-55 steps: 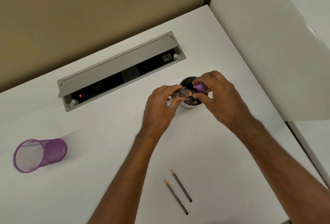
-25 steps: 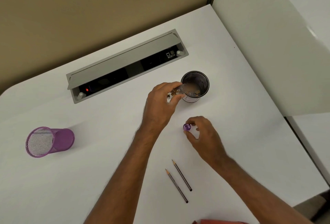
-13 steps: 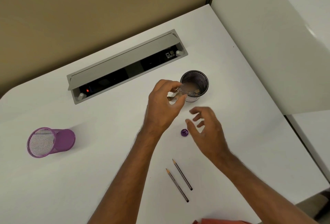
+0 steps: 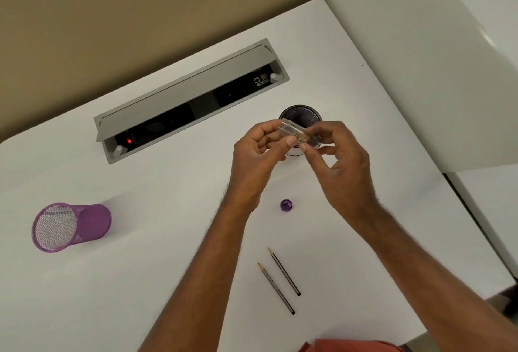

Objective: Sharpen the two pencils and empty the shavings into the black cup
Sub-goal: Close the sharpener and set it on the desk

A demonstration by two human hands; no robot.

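Observation:
My left hand point(image 4: 256, 155) and my right hand point(image 4: 340, 161) both pinch a clear plastic shavings case point(image 4: 296, 133), held tilted just over the near rim of the black mesh cup point(image 4: 300, 113). Brown shavings show inside the case. The purple sharpener cap point(image 4: 286, 205) lies alone on the white desk point(image 4: 168, 239), below my hands. Two dark pencils point(image 4: 283, 271), point(image 4: 276, 287) with sharp tips lie side by side nearer to me, tips pointing away.
A purple mesh cup point(image 4: 71, 227) lies on its side at the left. A grey cable box point(image 4: 190, 96) with an open lid is set in the desk behind. A white partition point(image 4: 434, 57) rises at the right edge.
My right hand set the purple cap on the desk, let go of it, then rose to the clear case in my left hand. The case has lifted slightly over the cup.

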